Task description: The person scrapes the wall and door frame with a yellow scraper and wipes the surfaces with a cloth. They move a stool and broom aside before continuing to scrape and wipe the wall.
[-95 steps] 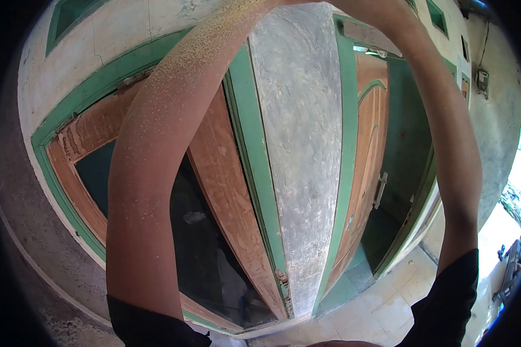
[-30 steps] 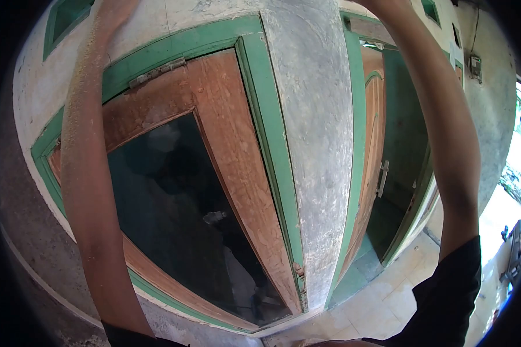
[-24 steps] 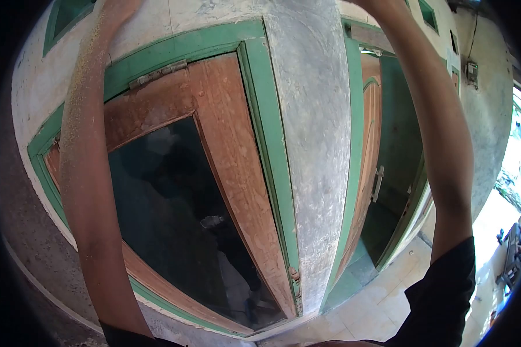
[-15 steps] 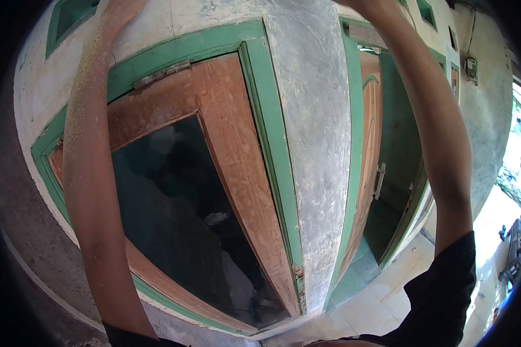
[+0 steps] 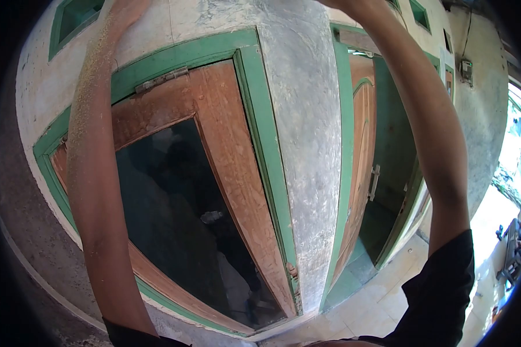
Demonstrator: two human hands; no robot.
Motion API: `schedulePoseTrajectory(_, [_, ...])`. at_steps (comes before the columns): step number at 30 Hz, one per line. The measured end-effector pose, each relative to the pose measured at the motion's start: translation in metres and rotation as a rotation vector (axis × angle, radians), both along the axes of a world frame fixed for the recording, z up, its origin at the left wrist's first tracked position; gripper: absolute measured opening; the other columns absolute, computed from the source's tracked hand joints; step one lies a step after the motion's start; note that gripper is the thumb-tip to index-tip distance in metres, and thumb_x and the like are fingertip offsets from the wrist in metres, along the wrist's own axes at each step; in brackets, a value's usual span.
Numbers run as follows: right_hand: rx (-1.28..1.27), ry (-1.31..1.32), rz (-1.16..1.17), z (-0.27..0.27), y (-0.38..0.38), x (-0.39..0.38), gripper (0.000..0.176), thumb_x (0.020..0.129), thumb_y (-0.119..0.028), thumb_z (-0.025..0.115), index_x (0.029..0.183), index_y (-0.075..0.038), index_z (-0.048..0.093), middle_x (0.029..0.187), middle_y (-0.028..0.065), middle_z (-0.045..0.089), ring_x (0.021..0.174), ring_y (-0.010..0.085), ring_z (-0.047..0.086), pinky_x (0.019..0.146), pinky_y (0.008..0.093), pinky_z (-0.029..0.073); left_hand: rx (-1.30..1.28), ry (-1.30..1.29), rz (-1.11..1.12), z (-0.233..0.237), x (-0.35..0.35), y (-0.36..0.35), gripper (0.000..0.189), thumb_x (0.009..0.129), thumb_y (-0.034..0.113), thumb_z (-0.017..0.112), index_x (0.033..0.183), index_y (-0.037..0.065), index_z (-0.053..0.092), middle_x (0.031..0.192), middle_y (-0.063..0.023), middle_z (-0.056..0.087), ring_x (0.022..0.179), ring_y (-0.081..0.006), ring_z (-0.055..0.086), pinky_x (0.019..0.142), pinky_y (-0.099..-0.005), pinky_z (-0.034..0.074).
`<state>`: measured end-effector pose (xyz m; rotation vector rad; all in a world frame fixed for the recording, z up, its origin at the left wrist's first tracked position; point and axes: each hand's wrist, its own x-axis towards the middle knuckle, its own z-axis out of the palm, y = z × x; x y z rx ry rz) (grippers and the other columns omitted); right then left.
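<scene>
Both my arms reach up along the wall, and the top edge of the view cuts off the hands. Of my left hand point(image 5: 128, 8), only the lower part shows, near the pale wall point(image 5: 150, 26) above a green window frame point(image 5: 185, 51). Sandy grains coat the left forearm point(image 5: 95, 87). My right hand point(image 5: 346, 4) shows just at its base, close to the top of the grey plastered pillar point(image 5: 307, 133). The fingers of both hands are hidden, so what they hold or touch cannot be made out.
A brown wooden window sash point(image 5: 228, 110) with dark reflecting glass point(image 5: 168, 185) is below my hands. Right of the pillar, a wooden door point(image 5: 362, 133) with a pale handle point(image 5: 374, 182) stands ajar over a tiled floor point(image 5: 367, 309). An electric meter box point(image 5: 466, 72) hangs farther right.
The view has shifted slightly, so the pillar and door sit a little farther left. My right hand has moved slightly left in the picture; both arms stay raised.
</scene>
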<state>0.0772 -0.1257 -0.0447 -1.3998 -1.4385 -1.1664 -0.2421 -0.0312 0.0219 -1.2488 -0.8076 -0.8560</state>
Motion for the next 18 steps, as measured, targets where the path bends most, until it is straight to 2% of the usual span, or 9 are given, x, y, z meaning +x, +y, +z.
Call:
schedulePoseTrajectory(4, [0.095,-0.150,-0.037,-0.020,0.000,0.006,0.029,0.104,-0.023,0.055,0.102,0.004,0.064,0.094,0.0225,0.067,0.088,0.0344,0.066,0.079,0.0462,0.051,0.046,0.012,0.015,-0.003,-0.003,0.002,0.022,0.100,0.016,0.046,0.109,0.004,0.063,0.101,-0.0225,0.066,0.097,-0.0387,0.068,0.086,-0.0469,0.055])
schedulePoseTrajectory(7, [0.148,-0.147,0.027,-0.012,0.000,0.005,0.030,0.105,-0.023,0.053,0.102,0.004,0.063,0.095,0.0237,0.067,0.090,0.0347,0.067,0.080,0.0469,0.051,0.035,-0.003,-0.057,-0.007,0.006,-0.001,0.022,0.100,0.015,0.047,0.108,0.004,0.063,0.100,-0.0219,0.066,0.097,-0.0378,0.068,0.085,-0.0472,0.055])
schedulePoseTrajectory(9, [0.126,-0.120,-0.026,-0.005,0.007,0.004,0.028,0.104,-0.022,0.053,0.101,0.004,0.064,0.096,0.0241,0.067,0.089,0.0351,0.066,0.081,0.0470,0.051,0.062,0.011,0.033,0.008,-0.006,0.015,0.021,0.099,0.015,0.047,0.107,0.004,0.063,0.098,-0.0212,0.066,0.097,-0.0368,0.067,0.084,-0.0475,0.054])
schedulePoseTrajectory(13, [0.084,-0.100,0.076,-0.036,0.008,0.019,0.025,0.103,-0.019,0.055,0.097,0.004,0.065,0.090,0.0228,0.068,0.083,0.0343,0.066,0.074,0.0448,0.053,0.088,0.045,-0.015,0.009,-0.012,0.020,0.020,0.099,0.014,0.048,0.106,0.004,0.064,0.098,-0.0210,0.065,0.096,-0.0367,0.067,0.083,-0.0472,0.054])
schedulePoseTrajectory(14, [0.125,-0.130,0.080,-0.050,-0.002,0.015,0.026,0.102,-0.018,0.056,0.105,0.005,0.068,0.092,0.0237,0.069,0.085,0.0333,0.069,0.073,0.0435,0.054,0.106,0.037,-0.031,0.007,-0.009,0.018,0.020,0.099,0.014,0.048,0.106,0.004,0.064,0.098,-0.0209,0.065,0.096,-0.0366,0.067,0.083,-0.0472,0.054])
schedulePoseTrajectory(15, [0.112,-0.123,0.085,-0.055,-0.002,0.012,0.026,0.102,-0.018,0.056,0.105,0.005,0.068,0.092,0.0237,0.069,0.085,0.0333,0.069,0.073,0.0435,0.054,0.123,0.025,-0.044,0.004,-0.007,0.016,0.020,0.099,0.014,0.048,0.106,0.004,0.064,0.098,-0.0207,0.065,0.095,-0.0366,0.067,0.083,-0.0473,0.054])
schedulePoseTrajectory(17, [-0.030,-0.011,-0.023,-0.064,0.001,0.004,0.029,0.101,-0.017,0.058,0.119,0.003,0.068,0.097,0.0252,0.071,0.090,0.0333,0.071,0.077,0.0434,0.056,0.081,0.025,-0.014,-0.003,-0.006,0.013,0.021,0.100,0.015,0.048,0.107,0.004,0.065,0.100,-0.0212,0.065,0.096,-0.0373,0.067,0.085,-0.0474,0.054])
schedulePoseTrajectory(18, [-0.029,-0.008,-0.015,-0.070,-0.004,0.000,0.029,0.101,-0.017,0.058,0.119,0.003,0.068,0.097,0.0252,0.071,0.090,0.0333,0.071,0.077,0.0434,0.056,0.060,0.018,0.009,-0.004,-0.005,0.009,0.023,0.101,0.017,0.047,0.108,0.003,0.065,0.102,-0.0217,0.065,0.097,-0.0380,0.067,0.086,-0.0475,0.054])
